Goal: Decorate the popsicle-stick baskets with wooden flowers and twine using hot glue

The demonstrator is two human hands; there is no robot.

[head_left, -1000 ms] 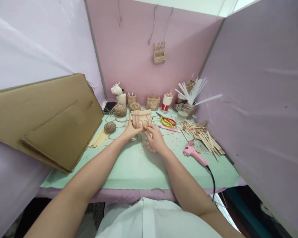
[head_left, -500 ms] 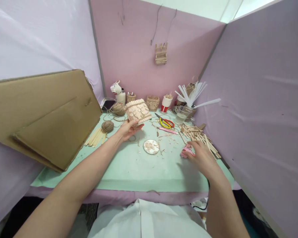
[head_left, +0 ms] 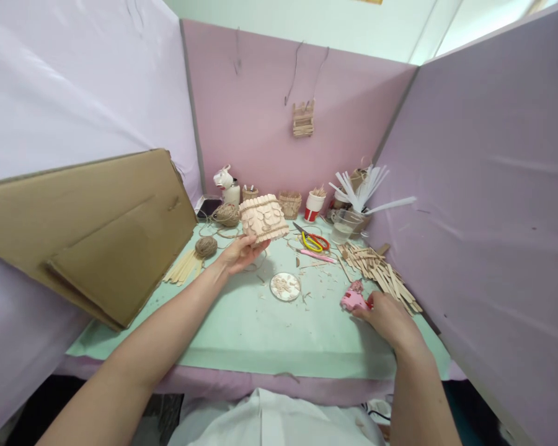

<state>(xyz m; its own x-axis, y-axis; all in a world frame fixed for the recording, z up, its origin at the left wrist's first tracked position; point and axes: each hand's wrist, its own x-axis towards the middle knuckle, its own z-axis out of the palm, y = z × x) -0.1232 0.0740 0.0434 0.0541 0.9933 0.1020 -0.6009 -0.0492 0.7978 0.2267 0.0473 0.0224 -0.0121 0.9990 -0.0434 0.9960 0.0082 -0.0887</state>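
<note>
A pale wooden-stick container [head_left: 264, 218], with twine bands and petal-like pieces on its side, is raised over the table in my left hand [head_left: 242, 253], which grips its lower edge. At the right, my right hand [head_left: 385, 314] has its thumb and fingers closed round the near end of a pink tool [head_left: 354, 298] close to the tabletop. The tool looks like a small glue gun. Between the hands lies a round white dish [head_left: 285, 287] holding small wood bits.
Scissors [head_left: 314, 240], a pink pen-like cutter [head_left: 317, 256] and piled sticks [head_left: 381, 272] lie to the right. Twine balls [head_left: 206, 247] and cardboard [head_left: 106, 241] are left. Cups, including a red-and-white one [head_left: 314, 204], stand at the back.
The view has tilted up a little. My right hand has shifted from above the pink tool to its near right end. My left hand still holds the container, its decorated side now turned more toward me.
</note>
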